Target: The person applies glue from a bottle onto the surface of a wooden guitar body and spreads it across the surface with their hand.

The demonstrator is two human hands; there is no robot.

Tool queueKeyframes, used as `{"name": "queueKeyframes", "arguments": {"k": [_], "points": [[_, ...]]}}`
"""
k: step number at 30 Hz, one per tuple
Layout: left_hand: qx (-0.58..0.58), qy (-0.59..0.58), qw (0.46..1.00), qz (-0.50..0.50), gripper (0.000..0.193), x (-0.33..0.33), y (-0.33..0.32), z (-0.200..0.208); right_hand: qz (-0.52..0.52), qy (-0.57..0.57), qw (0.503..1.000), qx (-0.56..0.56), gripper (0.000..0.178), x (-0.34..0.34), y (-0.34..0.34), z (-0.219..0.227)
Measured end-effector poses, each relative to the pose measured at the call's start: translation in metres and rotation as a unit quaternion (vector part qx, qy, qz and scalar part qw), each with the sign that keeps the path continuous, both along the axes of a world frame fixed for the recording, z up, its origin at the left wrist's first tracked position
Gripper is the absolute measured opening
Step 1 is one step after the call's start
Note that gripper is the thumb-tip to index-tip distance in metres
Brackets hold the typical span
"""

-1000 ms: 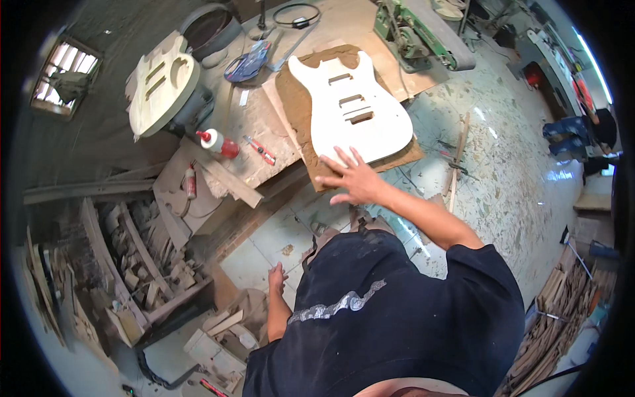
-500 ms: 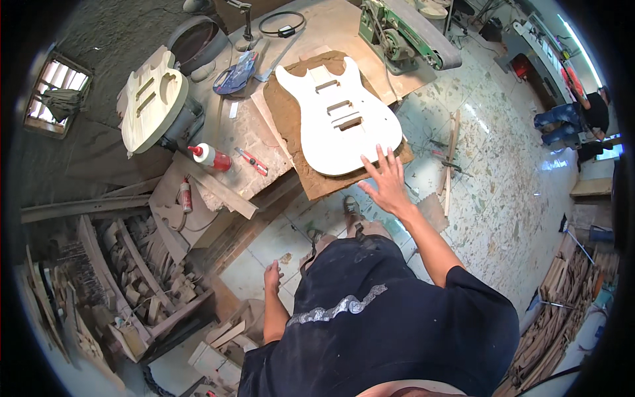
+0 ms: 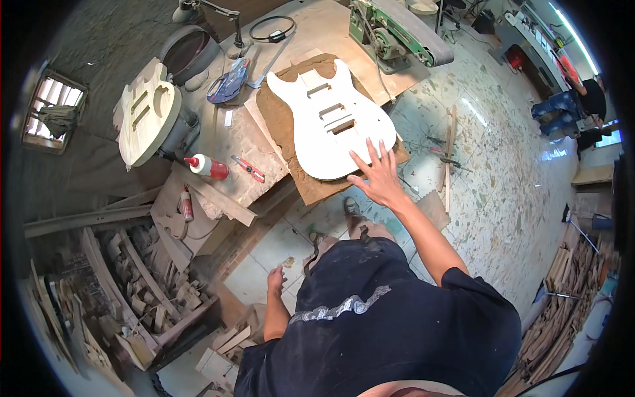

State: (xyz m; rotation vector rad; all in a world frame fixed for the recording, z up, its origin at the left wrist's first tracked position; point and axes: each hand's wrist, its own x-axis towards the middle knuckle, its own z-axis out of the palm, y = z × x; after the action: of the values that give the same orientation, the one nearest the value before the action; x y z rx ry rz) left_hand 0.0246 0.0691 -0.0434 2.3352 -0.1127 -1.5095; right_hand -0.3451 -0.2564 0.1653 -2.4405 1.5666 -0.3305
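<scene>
A white electric guitar body (image 3: pixel 311 142), with several routed pockets, lies flat on a brown padded board (image 3: pixel 274 109) at the bench's near corner. My right hand (image 3: pixel 380 177) is open, its fingers spread over the body's near right edge and the fingertips resting on the white face. My left hand (image 3: pixel 276 280) hangs low beside me, away from the bench, with its fingers curled and nothing showing in it. Left of the body on the bench are a red-handled cutter knife (image 3: pixel 249 169) and a white glue bottle with a red cap (image 3: pixel 208 166).
A bare-wood guitar body (image 3: pixel 153 122) sits at the left. A green belt sander (image 3: pixel 390 40) stands at the bench's back right. Below left is a bin of wood offcuts (image 3: pixel 149 278). Wood strips (image 3: pixel 448 152) lie on the floor; a person (image 3: pixel 585 102) is far right.
My right hand has slid farther onto the white guitar body, its fingers more spread. The whole view has shifted slightly. My left hand stays low and curled.
</scene>
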Motion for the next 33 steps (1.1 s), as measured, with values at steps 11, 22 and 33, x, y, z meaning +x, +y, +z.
{"name": "queueKeyframes", "arguments": {"k": [11, 22, 33], "points": [[-0.052, 0.013, 0.998, 0.015, 0.069, -0.001, -0.029, 0.025, 0.086, 0.073, 0.993, -0.029, 0.067, 0.066, -0.105, -0.014], [0.029, 0.012, 0.998, 0.049, 0.071, -0.028, 0.034, 0.009, 0.091, 0.109, 0.987, -0.080, 0.064, 0.058, -0.146, -0.015], [-0.040, -0.018, 0.996, 0.074, 0.067, -0.025, -0.003, 0.026, 0.117, 0.094, 0.988, -0.039, 0.079, 0.068, -0.174, -0.007]]}}
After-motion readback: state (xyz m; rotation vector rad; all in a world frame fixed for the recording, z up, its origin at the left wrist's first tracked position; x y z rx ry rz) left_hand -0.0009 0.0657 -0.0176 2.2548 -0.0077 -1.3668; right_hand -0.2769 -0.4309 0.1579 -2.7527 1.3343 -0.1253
